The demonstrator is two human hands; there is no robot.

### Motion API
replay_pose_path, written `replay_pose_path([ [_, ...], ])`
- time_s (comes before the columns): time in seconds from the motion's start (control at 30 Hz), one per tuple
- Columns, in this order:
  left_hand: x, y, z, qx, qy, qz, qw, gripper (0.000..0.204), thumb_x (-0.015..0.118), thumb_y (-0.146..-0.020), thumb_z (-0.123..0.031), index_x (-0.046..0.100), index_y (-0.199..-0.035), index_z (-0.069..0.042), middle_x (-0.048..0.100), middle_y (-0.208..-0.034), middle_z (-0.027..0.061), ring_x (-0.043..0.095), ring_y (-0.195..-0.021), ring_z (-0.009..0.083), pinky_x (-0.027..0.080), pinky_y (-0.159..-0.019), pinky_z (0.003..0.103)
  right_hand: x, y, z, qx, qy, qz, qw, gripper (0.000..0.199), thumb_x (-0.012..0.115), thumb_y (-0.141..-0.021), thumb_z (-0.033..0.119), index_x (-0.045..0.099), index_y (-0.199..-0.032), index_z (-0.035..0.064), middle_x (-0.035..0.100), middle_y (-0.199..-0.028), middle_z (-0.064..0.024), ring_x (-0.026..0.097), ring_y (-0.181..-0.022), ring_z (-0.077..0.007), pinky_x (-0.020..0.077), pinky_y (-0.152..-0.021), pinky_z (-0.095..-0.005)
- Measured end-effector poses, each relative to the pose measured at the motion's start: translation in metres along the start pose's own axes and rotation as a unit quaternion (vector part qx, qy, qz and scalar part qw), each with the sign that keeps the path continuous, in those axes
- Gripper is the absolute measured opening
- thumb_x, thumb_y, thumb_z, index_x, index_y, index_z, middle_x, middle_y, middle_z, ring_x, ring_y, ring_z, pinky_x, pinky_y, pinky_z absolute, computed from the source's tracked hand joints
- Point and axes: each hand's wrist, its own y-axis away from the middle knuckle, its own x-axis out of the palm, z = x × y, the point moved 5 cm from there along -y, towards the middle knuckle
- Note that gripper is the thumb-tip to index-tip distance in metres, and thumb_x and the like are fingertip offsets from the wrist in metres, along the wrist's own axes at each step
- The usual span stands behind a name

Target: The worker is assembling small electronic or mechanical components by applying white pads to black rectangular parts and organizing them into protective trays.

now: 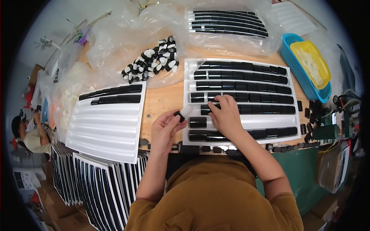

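Mustard-sleeved arms reach over the worktop (163,101). Left hand (165,129) pinches a small black piece (178,115); right hand (225,113) presses fingertips onto the white tray (192,65). A loose pinch could drop the piece; pressing might dislodge seated rows.

We see one open lane — the bare strip of wooden bench (163,101) between the near-empty white tray (110,127) on the left and the full tray (246,101) on the right. Our left hand (165,129) and right hand (227,115) crowd its near end. At the far end a pile of black-and-white caps (152,61) on crumpled plastic sheeting (127,34) blocks it. To the right, a blue basket (304,79) and what seem to be small machines — blurred at the rim — close that side.
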Motion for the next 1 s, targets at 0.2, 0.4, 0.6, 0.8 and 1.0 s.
replay_pose_path([
  [0.2, 0.009, -0.004, 0.005, 0.023, -0.055, 0.002, 0.998, 0.027, 0.06, -0.088, 0.003, 0.058, -0.115, 0.006, 0.067, -0.098, 0.0134, 0.069, -0.087, 0.0238, 0.058, -0.079, 0.032, -0.007, -0.01, -0.002, -0.008, -0.061, 0.014, 0.998, 0.038, 0.076, -0.066, 0.007, 0.064, -0.103, 0.006, 0.055, -0.105, -0.0087, 0.051, -0.104, -0.0308, 0.0414, -0.091, -0.0442],
  [0.4, 0.016, 0.001, -0.004, 0.056, -0.094, 0.028, 0.994, 0.03, 0.061, -0.086, 0.006, 0.059, -0.116, 0.005, 0.067, -0.098, 0.0112, 0.068, -0.087, 0.0197, 0.057, -0.08, 0.03, -0.034, 0.001, -0.011, 0.113, -0.316, 0.027, 0.942, 0.028, 0.062, -0.083, -0.004, 0.058, -0.11, -0.0005, 0.054, -0.098, -0.0098, 0.057, -0.089, -0.0205, 0.0484, -0.08, -0.0291],
  [0.6, 0.04, 0.012, -0.007, 0.056, -0.139, 0.092, 0.984, 0.031, 0.062, -0.086, 0.009, 0.06, -0.116, 0.004, 0.066, -0.098, 0.008, 0.064, -0.087, 0.0117, 0.053, -0.079, 0.023, -0.044, 0.02, 0.001, 0.261, -0.513, 0.198, 0.793, 0.025, 0.051, -0.093, 0.001, 0.053, -0.119, 0.0016, 0.055, -0.092, -0.0037, 0.058, -0.075, -0.0091, 0.0503, -0.064, -0.0222],
  [0.8, 0.056, 0.015, -0.003, 0.045, -0.178, 0.146, 0.972, 0.032, 0.063, -0.085, 0.007, 0.061, -0.116, 0.004, 0.065, -0.089, 0.0046, 0.064, -0.081, 0.0102, 0.051, -0.076, 0.021, -0.056, 0.028, 0.001, 0.253, -0.484, 0.189, 0.816, 0.025, 0.052, -0.094, 0.007, 0.053, -0.119, 0.0032, 0.056, -0.078, -0.0006, 0.053, -0.059, -0.0053, 0.0462, -0.055, -0.0204],
  [1.0, 0.065, 0.02, 0.007, 0.02, -0.173, 0.169, 0.97, 0.03, 0.063, -0.086, 0.005, 0.061, -0.117, 0.005, 0.066, -0.092, 0.0055, 0.064, -0.082, 0.0106, 0.052, -0.075, 0.022, -0.062, 0.026, 0.013, 0.146, -0.4, 0.154, 0.892, 0.025, 0.054, -0.094, 0.011, 0.053, -0.118, 0.0033, 0.059, -0.076, -0.0043, 0.052, -0.058, -0.0079, 0.0436, -0.055, -0.0237],
])
